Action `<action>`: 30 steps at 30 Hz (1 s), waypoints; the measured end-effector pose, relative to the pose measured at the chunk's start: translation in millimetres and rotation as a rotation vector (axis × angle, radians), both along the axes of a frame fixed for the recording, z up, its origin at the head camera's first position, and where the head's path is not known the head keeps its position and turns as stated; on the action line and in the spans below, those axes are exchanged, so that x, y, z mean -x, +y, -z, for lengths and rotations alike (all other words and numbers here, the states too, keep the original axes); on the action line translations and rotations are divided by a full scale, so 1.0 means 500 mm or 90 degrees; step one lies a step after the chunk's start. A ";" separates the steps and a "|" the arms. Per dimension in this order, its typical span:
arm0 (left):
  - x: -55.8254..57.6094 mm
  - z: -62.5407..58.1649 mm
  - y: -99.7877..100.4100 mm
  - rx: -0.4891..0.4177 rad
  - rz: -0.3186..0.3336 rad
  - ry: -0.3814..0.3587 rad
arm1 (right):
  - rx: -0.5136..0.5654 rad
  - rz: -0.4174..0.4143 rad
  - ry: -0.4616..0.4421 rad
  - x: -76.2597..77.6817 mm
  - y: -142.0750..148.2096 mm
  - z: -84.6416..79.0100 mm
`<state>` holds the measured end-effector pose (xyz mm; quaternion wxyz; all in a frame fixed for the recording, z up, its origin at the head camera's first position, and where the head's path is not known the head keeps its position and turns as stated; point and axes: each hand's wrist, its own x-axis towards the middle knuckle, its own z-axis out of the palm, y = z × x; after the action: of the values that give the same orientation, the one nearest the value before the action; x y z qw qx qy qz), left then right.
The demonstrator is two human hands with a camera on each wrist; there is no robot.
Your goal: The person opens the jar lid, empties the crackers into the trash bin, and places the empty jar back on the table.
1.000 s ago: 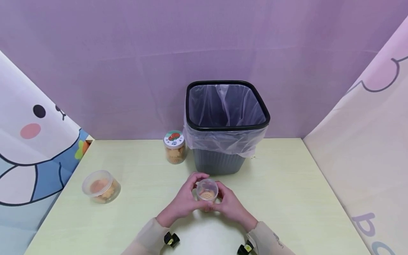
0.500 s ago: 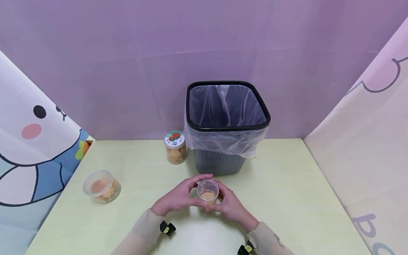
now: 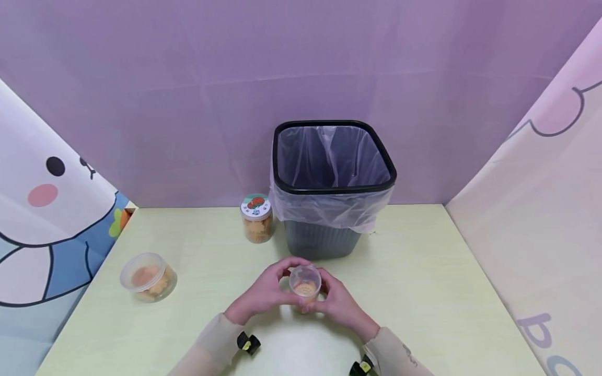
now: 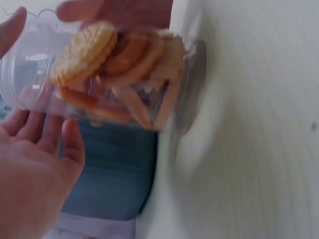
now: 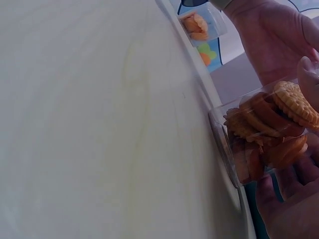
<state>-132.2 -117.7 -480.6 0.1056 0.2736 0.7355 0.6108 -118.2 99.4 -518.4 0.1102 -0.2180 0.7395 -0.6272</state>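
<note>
My left hand and right hand hold a small clear plastic jar between them on the table, thumbs on its near side and fingers round its far side. Biscuits lie stacked inside it, round ridged sandwich ones among them, seen through the wall in both wrist views. From above, the jar's round top looks clear; whether a lid covers it I cannot tell. Its base touches the table in the left wrist view, where the jar leans slightly.
Beyond the hands stands a grey bin with a black rim and a clear bag liner. Left of it is a biscuit jar with a printed lid. A wider clear tub of biscuits sits at the table's left side. Curtains surround the table.
My left wrist has shifted a little to the left, the fingers still round the jar. The jar and the right hand stay nearly where they were.
</note>
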 end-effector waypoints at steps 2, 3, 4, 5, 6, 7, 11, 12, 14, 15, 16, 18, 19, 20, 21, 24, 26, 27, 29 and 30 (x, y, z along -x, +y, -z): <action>-0.006 -0.001 0.005 -0.004 -0.025 -0.006 | -0.003 0.000 -0.001 0.000 0.000 0.001; -0.010 -0.001 0.009 -0.007 -0.036 -0.011 | -0.005 0.001 -0.003 0.000 0.000 0.000; -0.013 -0.002 0.011 -0.009 -0.047 -0.015 | -0.008 0.002 -0.005 0.000 0.000 0.000; -0.016 -0.003 0.014 -0.012 -0.058 -0.019 | -0.012 0.003 -0.007 0.000 0.000 0.000; -0.019 -0.005 0.017 -0.014 -0.067 -0.021 | -0.012 0.004 -0.008 -0.001 0.000 -0.002; -0.022 -0.005 0.019 -0.015 -0.076 -0.021 | -0.012 0.003 -0.007 -0.001 0.000 -0.002; -0.028 -0.001 0.027 -0.015 -0.100 -0.008 | -0.022 0.003 -0.004 -0.004 -0.001 -0.014; -0.029 0.000 0.028 -0.014 -0.105 -0.002 | -0.024 0.004 -0.004 -0.004 -0.001 -0.014; -0.030 0.002 0.032 -0.012 -0.113 0.012 | -0.029 0.004 -0.005 -0.003 -0.002 -0.014; -0.030 0.002 0.034 -0.012 -0.116 0.015 | -0.026 0.003 -0.002 -0.002 -0.001 -0.012; -0.031 0.001 0.035 -0.012 -0.119 0.019 | -0.025 0.004 -0.001 0.001 -0.001 -0.003; -0.032 0.002 0.037 -0.010 -0.123 0.022 | -0.023 0.003 -0.002 0.001 -0.002 -0.002; -0.032 0.002 0.037 -0.009 -0.122 0.022 | -0.022 0.001 -0.001 0.001 -0.002 -0.002; -0.032 0.001 0.037 -0.006 -0.119 0.020 | -0.020 0.001 -0.001 0.001 -0.002 -0.002; -0.032 0.001 0.036 -0.002 -0.114 0.021 | -0.020 0.001 -0.004 0.001 -0.002 -0.002; -0.028 -0.005 0.029 0.017 -0.082 0.022 | -0.019 0.002 -0.012 0.000 0.000 -0.002; -0.023 -0.010 0.022 0.027 -0.052 0.017 | -0.014 0.002 -0.016 0.000 0.001 -0.002; -0.020 -0.013 0.018 0.032 -0.037 0.010 | -0.011 0.002 -0.017 0.000 0.001 -0.001; -0.013 -0.017 0.009 0.040 -0.007 -0.002 | -0.008 0.003 -0.020 0.000 0.001 -0.001; -0.009 -0.018 0.006 0.045 0.006 -0.007 | -0.007 0.003 -0.020 0.000 0.001 -0.001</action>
<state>-127.7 -114.9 -471.8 0.1226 0.2697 0.7548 0.5852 -118.1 99.7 -518.1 0.1216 -0.2057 0.7417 -0.6267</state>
